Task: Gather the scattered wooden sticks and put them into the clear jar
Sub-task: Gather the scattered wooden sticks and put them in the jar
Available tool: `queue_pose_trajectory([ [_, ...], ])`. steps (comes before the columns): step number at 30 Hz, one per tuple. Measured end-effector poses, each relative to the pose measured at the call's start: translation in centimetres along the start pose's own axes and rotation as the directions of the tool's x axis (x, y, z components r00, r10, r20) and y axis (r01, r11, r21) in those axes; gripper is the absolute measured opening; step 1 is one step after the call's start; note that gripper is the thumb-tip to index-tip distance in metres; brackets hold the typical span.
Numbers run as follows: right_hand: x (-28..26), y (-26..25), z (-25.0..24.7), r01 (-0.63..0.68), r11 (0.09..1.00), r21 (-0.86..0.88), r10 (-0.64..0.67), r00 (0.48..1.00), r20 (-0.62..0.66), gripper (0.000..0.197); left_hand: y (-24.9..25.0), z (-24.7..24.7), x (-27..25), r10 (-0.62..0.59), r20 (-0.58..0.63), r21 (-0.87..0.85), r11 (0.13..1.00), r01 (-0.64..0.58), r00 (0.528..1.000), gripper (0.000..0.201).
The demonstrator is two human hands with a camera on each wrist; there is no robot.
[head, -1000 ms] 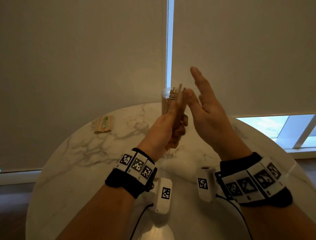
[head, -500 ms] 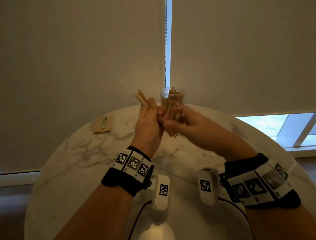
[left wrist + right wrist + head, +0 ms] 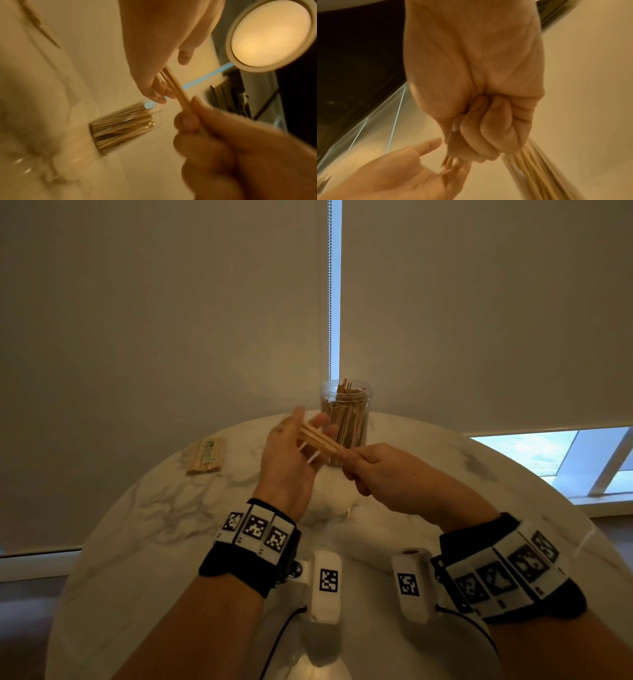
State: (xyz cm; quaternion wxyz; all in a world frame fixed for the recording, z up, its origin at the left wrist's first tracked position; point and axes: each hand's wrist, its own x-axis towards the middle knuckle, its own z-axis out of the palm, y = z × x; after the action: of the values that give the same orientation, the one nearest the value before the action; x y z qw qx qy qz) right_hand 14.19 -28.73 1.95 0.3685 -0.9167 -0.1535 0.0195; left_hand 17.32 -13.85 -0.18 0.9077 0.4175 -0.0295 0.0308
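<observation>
No text is legible; the wristbands carry only black-and-white square marker patterns.

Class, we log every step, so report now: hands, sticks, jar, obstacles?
Right hand grips stick bundle; left hand open, touching its far end. Clear jar upright behind, nearly full. Wrapped stick pack lies aside; nothing blocking.

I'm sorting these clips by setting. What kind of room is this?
Probably a home or office room, not a workshop: a round white marble-look table stands against beige roller blinds drawn over a window, and a round ceiling lamp glows overhead.
</observation>
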Motion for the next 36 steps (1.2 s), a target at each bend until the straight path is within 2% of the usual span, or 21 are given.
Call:
queue_pose_trajectory([
  [1,-0.1,0.1,-0.1,-0.012,0.999,-0.031,0.012,1.000,0.022,0.047,0.3,-0.5,0.3,-0.002,-0.037,-0.047,0.999,0.000,0.999,0.035],
  [3,-0.2,0.2,0.0,-0.014,0.997,-0.074,0.019,0.998,0.061,0.045,0.6,-1.1,0.6,-0.019,-0.023,-0.067,0.998,0.017,1.000,0.029],
  [7,-0.3,0.0,0.2,-0.025,0.999,-0.047,0.029,0.997,0.075,0.046,0.1,-1.1,0.5,-0.011,0.003,0.030,0.999,0.011,1.000,0.038],
  [11,-0.1,0.2,0.0,-0.018,0.999,-0.031,0.016,0.999,-0.045,0.053,-0.2,-0.6,0.3,-0.006,0.068,0.077,0.997,0.001,0.998,0.040],
  [15,0.0,0.5,-0.1,0.014,1.000,0.011,-0.012,0.988,-0.154,0.027,-0.7,-0.6,0.4,0.007,0.091,0.112,0.994,-0.017,0.996,0.037],
  [17,-0.1,0.6,-0.3,0.037,0.999,0.030,-0.031,0.981,-0.189,0.020,-0.9,-0.6,0.5,0.019,0.059,0.125,0.992,-0.027,0.998,0.025],
  [19,0.0,0.8,-0.6,0.059,0.996,0.062,-0.045,0.977,-0.206,0.018,-0.8,-0.8,0.6,0.035,-0.022,0.207,0.978,-0.030,0.999,0.025],
  [21,-0.1,0.9,-0.9,0.074,0.991,0.112,-0.049,0.977,-0.207,0.018,-0.4,-0.9,0.7,0.067,-0.100,0.389,0.921,-0.023,0.993,0.023],
  [24,-0.2,1.0,-1.0,0.082,0.982,0.167,-0.051,0.982,-0.182,0.017,-0.1,-1.2,0.5,0.018,-0.073,0.587,0.809,0.028,0.997,0.048],
  [27,-0.1,1.4,-1.2,0.087,0.984,0.152,-0.060,0.982,-0.177,0.016,-0.6,-1.4,0.4,-0.064,-0.005,0.710,0.703,0.048,0.998,0.053],
  [29,0.0,1.6,-1.3,0.084,0.986,0.145,-0.058,0.984,-0.171,0.017,-0.5,-1.5,0.3,-0.114,-0.006,0.766,0.639,0.078,0.993,0.054],
  [31,0.0,1.9,-1.4,0.080,0.986,0.145,-0.055,0.985,-0.166,0.018,-0.2,-1.7,0.3,-0.190,-0.017,0.780,0.612,0.132,0.982,0.055],
  [33,0.0,1.9,-1.4,0.087,0.988,0.128,-0.065,0.984,-0.169,0.018,0.1,-1.8,0.3,-0.270,-0.008,0.737,0.649,0.188,0.963,0.052],
  [36,0.3,2.0,-1.1,0.108,0.992,0.070,-0.095,0.982,-0.164,0.018,0.0,-2.0,0.4,-0.273,0.033,0.556,0.804,0.209,0.961,0.033],
])
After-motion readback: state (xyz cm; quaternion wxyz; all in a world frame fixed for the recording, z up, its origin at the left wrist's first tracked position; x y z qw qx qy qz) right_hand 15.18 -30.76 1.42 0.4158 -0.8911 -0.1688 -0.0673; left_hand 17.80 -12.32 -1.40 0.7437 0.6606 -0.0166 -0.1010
